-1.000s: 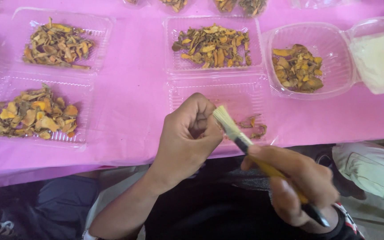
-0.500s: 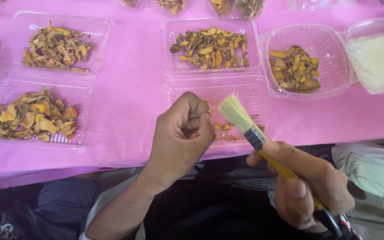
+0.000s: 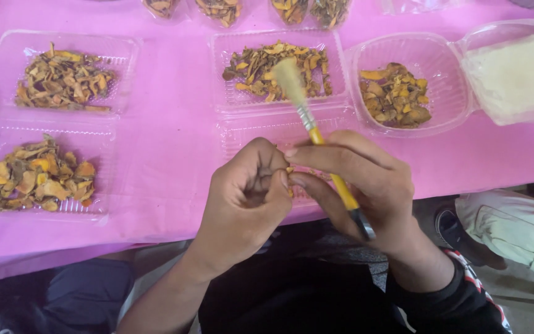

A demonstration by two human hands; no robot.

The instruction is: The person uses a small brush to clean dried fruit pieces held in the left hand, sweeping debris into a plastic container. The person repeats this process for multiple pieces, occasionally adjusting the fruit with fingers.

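Hands meet at the pink table point(image 3: 174, 154) edge. Your right hand point(image 3: 366, 185) grips the yellow brush point(image 3: 316, 133); your left hand point(image 3: 248, 198), curled tight, pinches a small orange piece point(image 3: 290, 171) beside clear trays point(image 3: 279, 74).

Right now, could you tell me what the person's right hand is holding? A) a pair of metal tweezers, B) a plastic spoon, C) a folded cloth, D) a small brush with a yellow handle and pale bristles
D: the right hand grips a yellow-handled brush, its pale bristles pointing up over a clear tray of dried pieces, beside the closed left hand.
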